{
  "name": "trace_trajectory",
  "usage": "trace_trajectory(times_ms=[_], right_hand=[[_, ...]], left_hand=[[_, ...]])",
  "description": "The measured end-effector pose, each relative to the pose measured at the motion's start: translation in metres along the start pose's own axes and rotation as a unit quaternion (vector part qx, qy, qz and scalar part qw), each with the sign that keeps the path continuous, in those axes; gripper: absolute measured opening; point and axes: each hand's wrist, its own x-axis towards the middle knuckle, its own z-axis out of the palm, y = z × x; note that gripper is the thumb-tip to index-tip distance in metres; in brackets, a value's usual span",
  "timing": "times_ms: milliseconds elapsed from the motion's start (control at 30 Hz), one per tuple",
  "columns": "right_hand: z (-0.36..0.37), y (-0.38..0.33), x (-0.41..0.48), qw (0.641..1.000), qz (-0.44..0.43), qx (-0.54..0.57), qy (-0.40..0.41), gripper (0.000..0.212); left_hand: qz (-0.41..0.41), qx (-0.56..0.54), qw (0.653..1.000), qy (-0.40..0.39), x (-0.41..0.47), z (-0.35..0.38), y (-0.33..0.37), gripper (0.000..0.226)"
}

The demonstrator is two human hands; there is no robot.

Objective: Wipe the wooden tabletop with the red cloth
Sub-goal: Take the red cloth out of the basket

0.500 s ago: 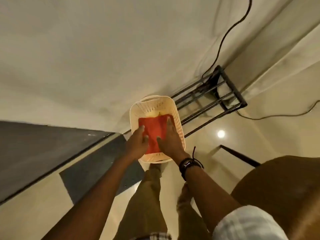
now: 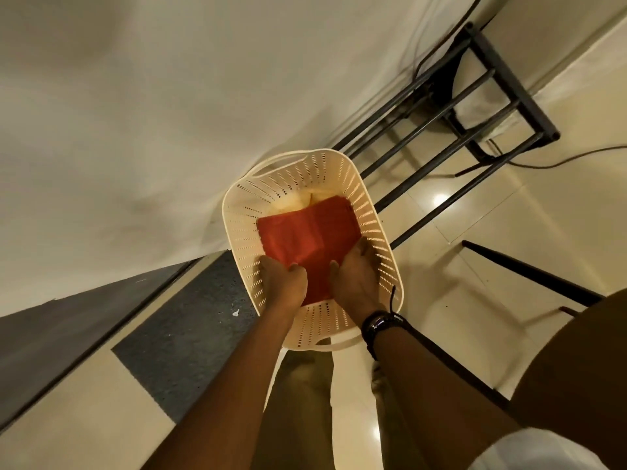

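down inside the pale basket (image 2: 380, 228), we are gripping the folded red cloth (image 2: 305, 232) by its near edge, left hand (image 2: 283, 283) and right hand (image 2: 356, 276) curling around either corner; it is lying flat, stretching away from both hands.

The cloth (image 2: 305, 234) lies in the basket (image 2: 375, 232) over a second cloth (image 2: 293, 202). The left hand (image 2: 285, 283) and right hand (image 2: 356, 278) hold it at the basket's near end. A metal rack (image 2: 475, 130) stands behind-right of the basket, and a floor mat (image 2: 190, 351) lies to its left.
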Motion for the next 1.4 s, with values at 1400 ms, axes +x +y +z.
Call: trace_trajectory(times_ms=[1400], right_hand=[[-0.263, 0.125, -0.357, 0.878, -0.251, 0.408, 0.031, 0.067]], left_hand=[[0.361, -0.298, 0.873, -0.139, -0.376, -0.138, -0.028, 0.044]])
